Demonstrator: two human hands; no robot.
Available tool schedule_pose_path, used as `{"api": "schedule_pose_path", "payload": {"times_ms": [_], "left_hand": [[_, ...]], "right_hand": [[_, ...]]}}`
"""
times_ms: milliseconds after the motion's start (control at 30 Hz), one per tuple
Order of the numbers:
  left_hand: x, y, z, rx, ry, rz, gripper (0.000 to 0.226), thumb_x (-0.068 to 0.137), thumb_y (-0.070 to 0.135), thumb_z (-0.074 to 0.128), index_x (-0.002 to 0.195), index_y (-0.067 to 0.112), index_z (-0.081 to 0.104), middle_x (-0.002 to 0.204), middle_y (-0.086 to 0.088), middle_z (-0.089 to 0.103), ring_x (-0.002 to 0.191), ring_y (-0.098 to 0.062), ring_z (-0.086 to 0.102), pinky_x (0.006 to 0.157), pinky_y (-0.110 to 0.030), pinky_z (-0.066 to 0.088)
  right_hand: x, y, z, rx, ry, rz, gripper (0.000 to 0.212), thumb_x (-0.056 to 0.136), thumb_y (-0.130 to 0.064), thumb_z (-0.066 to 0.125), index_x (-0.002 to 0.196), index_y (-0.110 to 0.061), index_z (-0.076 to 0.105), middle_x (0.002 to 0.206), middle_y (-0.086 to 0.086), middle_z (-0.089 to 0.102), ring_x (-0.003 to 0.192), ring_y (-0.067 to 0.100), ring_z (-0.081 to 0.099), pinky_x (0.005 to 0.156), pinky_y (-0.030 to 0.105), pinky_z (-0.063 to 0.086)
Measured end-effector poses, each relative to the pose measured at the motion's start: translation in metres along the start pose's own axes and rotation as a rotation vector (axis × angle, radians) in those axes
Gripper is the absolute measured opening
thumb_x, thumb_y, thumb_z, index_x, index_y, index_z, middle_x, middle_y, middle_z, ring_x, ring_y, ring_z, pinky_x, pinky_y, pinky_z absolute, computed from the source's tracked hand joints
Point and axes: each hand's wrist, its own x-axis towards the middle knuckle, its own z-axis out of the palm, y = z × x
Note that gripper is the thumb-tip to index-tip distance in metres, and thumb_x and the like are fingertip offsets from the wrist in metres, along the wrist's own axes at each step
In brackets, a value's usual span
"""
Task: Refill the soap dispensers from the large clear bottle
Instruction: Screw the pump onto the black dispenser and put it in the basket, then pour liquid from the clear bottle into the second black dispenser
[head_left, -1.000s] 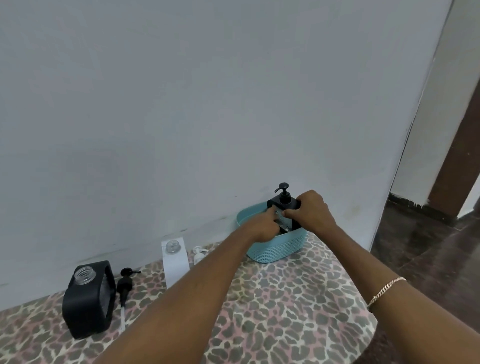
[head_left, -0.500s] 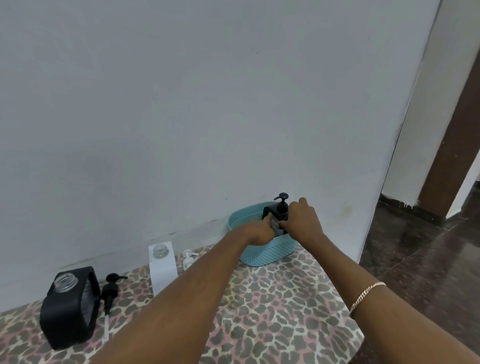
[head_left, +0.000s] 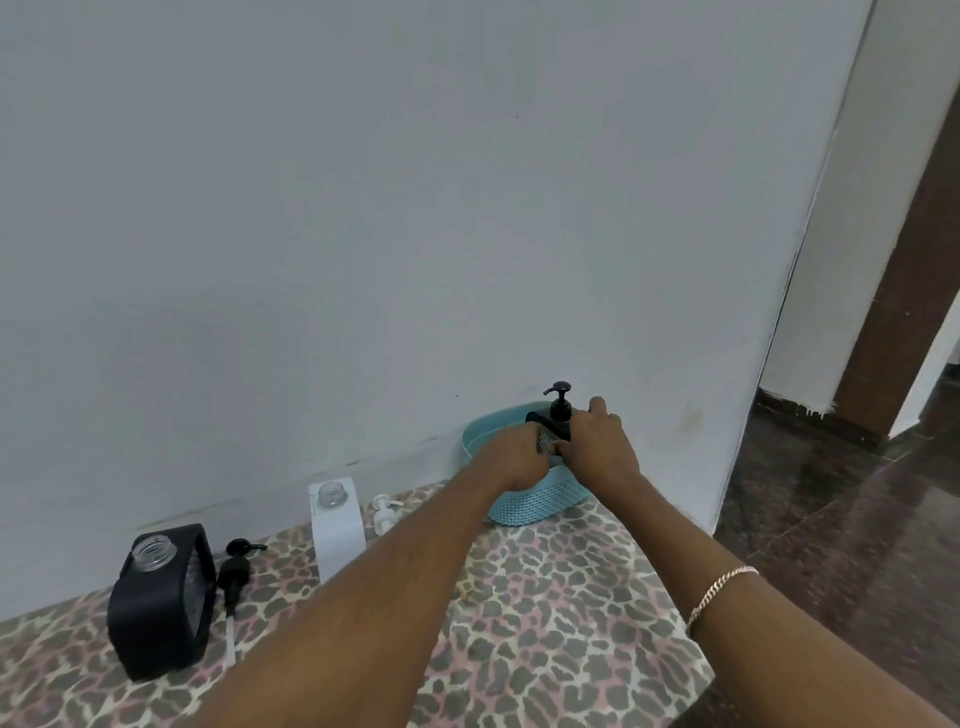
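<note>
Both hands meet over the teal basket (head_left: 540, 501) at the far end of the table, fingers curled around a black pump dispenser (head_left: 558, 418) that stands upright inside it. The left hand (head_left: 511, 460) grips the dispenser's near-left side, its fingertips folded against a patterned patch on the body. The right hand (head_left: 597, 447) wraps the right side, one finger raised just beside the pump neck, thumb pressed toward the left hand's fingers. Only the pump head and the shoulder of the dispenser show above the hands; its lower part is hidden by them and by the basket wall. Both forearms stretch long and nearly straight from the bottom of the view, the left crossing the middle of the leopard-print cloth (head_left: 545, 623), the right carrying a chain bracelet (head_left: 719, 592) at the wrist.

The basket sits against the white wall (head_left: 415, 208), close to the wall's corner and the table's right edge, beyond which dark floor (head_left: 831, 519) opens. To the left of the arms the cloth offers open surface. Further left, well apart from the hands, a white dispenser (head_left: 337, 530) stands uncapped with its white pump (head_left: 385, 512) lying just beside it. A black dispenser (head_left: 161, 603) with an open clear neck stands near the left edge, its black pump (head_left: 236, 574) lying on the cloth alongside.
</note>
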Motion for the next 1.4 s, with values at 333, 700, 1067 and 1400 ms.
{"api": "schedule_pose_path", "payload": {"times_ms": [333, 700, 1067, 1400], "left_hand": [[-0.098, -0.021, -0.004, -0.309, 0.591, 0.176, 0.044, 0.102, 0.021, 0.062, 0.145, 0.013, 0.057, 0.142, -0.002, 0.061, 0.128, -0.017, 0.059, 0.111, -0.035, 0.048], [-0.257, -0.097, -0.023, -0.377, 0.827, 0.011, 0.039, 0.103, 0.021, 0.065, 0.141, 0.023, 0.06, 0.134, 0.012, 0.062, 0.12, 0.002, 0.059, 0.1, -0.015, 0.049], [-0.367, -0.174, -0.047, -0.288, 0.984, -0.232, 0.038, 0.102, 0.022, 0.066, 0.139, 0.023, 0.061, 0.124, 0.014, 0.06, 0.108, 0.02, 0.056, 0.09, -0.005, 0.049], [-0.404, -0.196, -0.045, -0.298, 1.004, -0.296, 0.037, 0.101, 0.017, 0.066, 0.138, 0.022, 0.061, 0.124, 0.012, 0.062, 0.112, 0.002, 0.063, 0.094, -0.018, 0.054]], "right_hand": [[-0.075, -0.034, -0.014, 0.396, 0.296, -0.128, 0.045, 0.1, -0.02, 0.07, 0.141, -0.007, 0.059, 0.132, 0.01, 0.056, 0.112, 0.029, 0.062, 0.086, 0.033, 0.051], [-0.181, -0.144, 0.001, 0.694, 0.241, -0.345, 0.05, 0.1, -0.024, 0.074, 0.144, -0.007, 0.06, 0.131, 0.005, 0.059, 0.116, 0.013, 0.062, 0.098, 0.025, 0.055], [-0.234, -0.264, 0.043, 0.783, -0.004, -0.451, 0.054, 0.101, -0.041, 0.069, 0.148, -0.017, 0.056, 0.136, -0.005, 0.059, 0.117, 0.009, 0.062, 0.1, 0.026, 0.054], [-0.231, -0.34, 0.091, 0.754, -0.192, -0.245, 0.067, 0.086, -0.054, 0.075, 0.138, -0.02, 0.051, 0.125, -0.001, 0.062, 0.108, 0.017, 0.063, 0.088, 0.036, 0.058]]}}
